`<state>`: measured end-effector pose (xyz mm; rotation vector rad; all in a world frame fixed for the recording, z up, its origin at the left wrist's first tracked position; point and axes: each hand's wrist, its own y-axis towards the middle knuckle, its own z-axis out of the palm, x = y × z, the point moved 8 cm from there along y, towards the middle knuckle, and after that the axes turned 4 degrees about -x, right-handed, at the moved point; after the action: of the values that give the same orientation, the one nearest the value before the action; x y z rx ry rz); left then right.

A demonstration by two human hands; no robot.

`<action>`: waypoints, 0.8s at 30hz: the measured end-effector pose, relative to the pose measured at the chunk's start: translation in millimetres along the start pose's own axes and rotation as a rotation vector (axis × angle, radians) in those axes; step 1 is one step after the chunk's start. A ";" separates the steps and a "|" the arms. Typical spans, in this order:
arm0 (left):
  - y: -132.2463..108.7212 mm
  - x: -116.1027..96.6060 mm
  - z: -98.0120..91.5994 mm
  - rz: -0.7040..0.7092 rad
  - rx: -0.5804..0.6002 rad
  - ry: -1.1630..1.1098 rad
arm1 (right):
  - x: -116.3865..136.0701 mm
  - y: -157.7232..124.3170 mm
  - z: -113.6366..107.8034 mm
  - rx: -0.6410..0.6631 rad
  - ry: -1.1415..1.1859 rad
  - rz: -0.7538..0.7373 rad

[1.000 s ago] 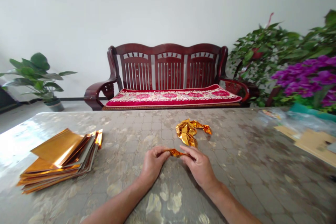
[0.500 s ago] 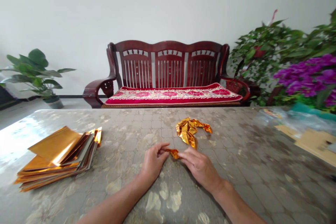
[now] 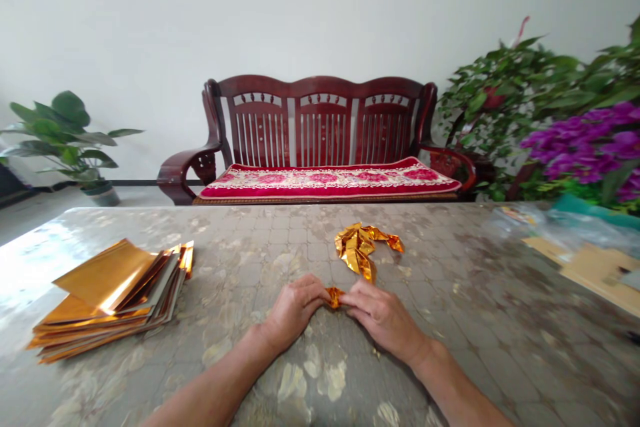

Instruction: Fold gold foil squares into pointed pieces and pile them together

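Note:
My left hand [image 3: 295, 310] and my right hand [image 3: 383, 320] meet near the middle of the marble-patterned table top [image 3: 260, 240]. Between their fingertips they pinch a small folded piece of gold foil [image 3: 335, 297], mostly covered by my fingers. Just beyond my right fingers lies a larger crumpled, folded gold foil shape [image 3: 356, 250], not touching my hands. Far to the left of my left hand rests a loose stack of gold foil sheets [image 3: 113, 297], fanned out and shiny.
Past the table's far edge stands a dark red wooden bench [image 3: 320, 127] with a red cushion. Potted plants [image 3: 65, 140] stand to the left, and purple flowers [image 3: 585, 147] to the right. A plastic bag [image 3: 555, 227] and cardboard [image 3: 595, 273] lie at the table's right side.
My hands have drawn closer together and lower onto the table. The small foil piece now looks shorter and more compact between my fingertips.

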<state>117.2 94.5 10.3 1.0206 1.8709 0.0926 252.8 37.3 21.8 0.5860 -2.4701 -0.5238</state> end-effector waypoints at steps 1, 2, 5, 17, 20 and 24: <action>0.2 -0.1 -0.7 0.002 -0.010 0.003 | -0.1 -0.1 -1.3 -0.003 0.000 -0.006; 0.1 -0.1 -1.2 0.003 -0.016 0.012 | -0.1 0.1 -3.0 -0.013 0.004 -0.012; -1.1 1.4 -1.5 -0.002 -0.018 0.054 | -0.7 1.7 -5.6 -0.041 0.021 -0.021; -3.7 11.3 -2.0 -0.014 -0.071 0.083 | -3.5 -0.1 -4.2 -0.102 0.033 0.030; -3.3 10.9 -2.6 -0.010 -0.078 0.084 | -3.6 -2.5 -10.9 -0.183 0.072 0.002; -2.9 8.2 -3.6 0.007 -0.082 0.083 | -5.0 -3.2 -14.1 -0.222 0.061 -0.008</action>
<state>111.2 99.4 5.0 0.9799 1.9228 0.2165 265.7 33.8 29.2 0.5143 -2.3139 -0.7598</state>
